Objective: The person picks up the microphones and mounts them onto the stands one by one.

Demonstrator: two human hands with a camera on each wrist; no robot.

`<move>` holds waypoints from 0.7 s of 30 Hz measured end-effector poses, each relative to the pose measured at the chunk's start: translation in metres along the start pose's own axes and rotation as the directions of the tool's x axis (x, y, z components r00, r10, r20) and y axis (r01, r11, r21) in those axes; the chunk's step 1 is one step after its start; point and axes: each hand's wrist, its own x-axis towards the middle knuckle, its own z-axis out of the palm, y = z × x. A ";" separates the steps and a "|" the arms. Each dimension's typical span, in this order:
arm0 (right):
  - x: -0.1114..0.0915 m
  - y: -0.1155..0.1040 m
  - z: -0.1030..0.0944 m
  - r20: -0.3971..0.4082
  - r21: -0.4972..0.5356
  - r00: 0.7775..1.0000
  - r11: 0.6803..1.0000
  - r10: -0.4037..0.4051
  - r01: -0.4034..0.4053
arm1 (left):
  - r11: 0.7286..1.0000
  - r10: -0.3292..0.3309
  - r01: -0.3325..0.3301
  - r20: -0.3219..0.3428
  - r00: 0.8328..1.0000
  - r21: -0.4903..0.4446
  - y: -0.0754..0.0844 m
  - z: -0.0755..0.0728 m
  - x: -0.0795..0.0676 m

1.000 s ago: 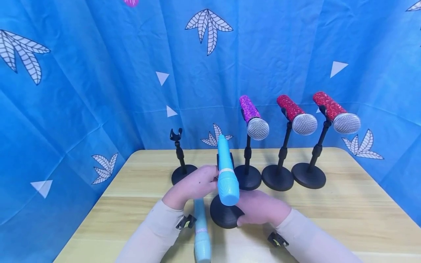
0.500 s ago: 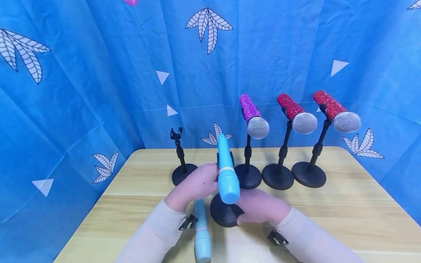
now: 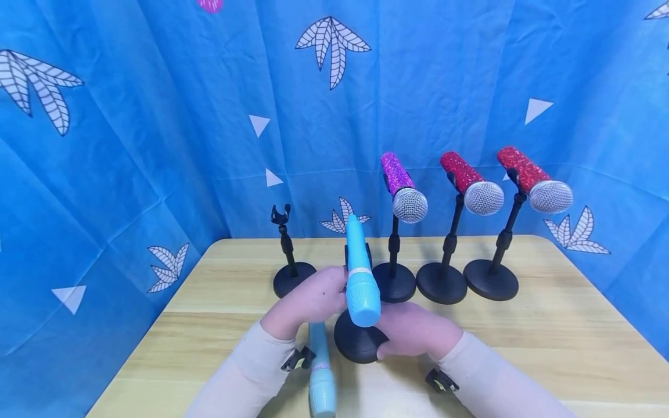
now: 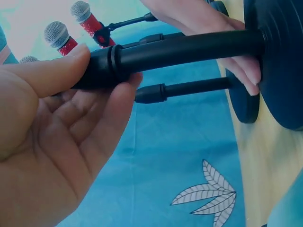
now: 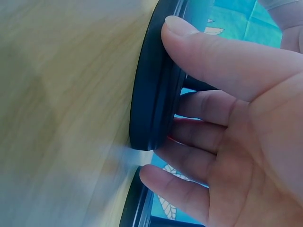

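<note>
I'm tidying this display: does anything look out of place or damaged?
No damage shows. One blue microphone lies on the table, odd because the other four microphones sit in stands, while the leftmost stand holds none.

Head view looks down; close wrist views share one black base (image 4: 286,71).

No text, label, brand, number or sign can be read in the 3 views.

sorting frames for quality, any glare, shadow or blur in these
Head view: mostly crisp, pale sheen on the tabletop low in the frame; left wrist: backdrop washed out at upper left; right wrist: tabletop grain soft, a dim shadow at left, right hand clearer.
</note>
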 end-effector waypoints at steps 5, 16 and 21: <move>0.000 -0.001 0.001 -0.005 -0.001 1.000 1.000 0.006 -0.006 | 0.996 -0.036 0.044 -0.099 0.994 0.076 0.002 0.006 0.004; 0.000 0.001 0.002 -0.008 0.006 1.000 1.000 0.004 -0.004 | 0.990 -0.081 0.075 -0.042 0.996 -0.121 -0.001 -0.004 -0.003; 0.001 0.002 0.003 -0.001 -0.007 1.000 1.000 -0.003 0.003 | 0.992 -0.053 0.048 -0.041 0.998 -0.119 0.001 -0.003 -0.003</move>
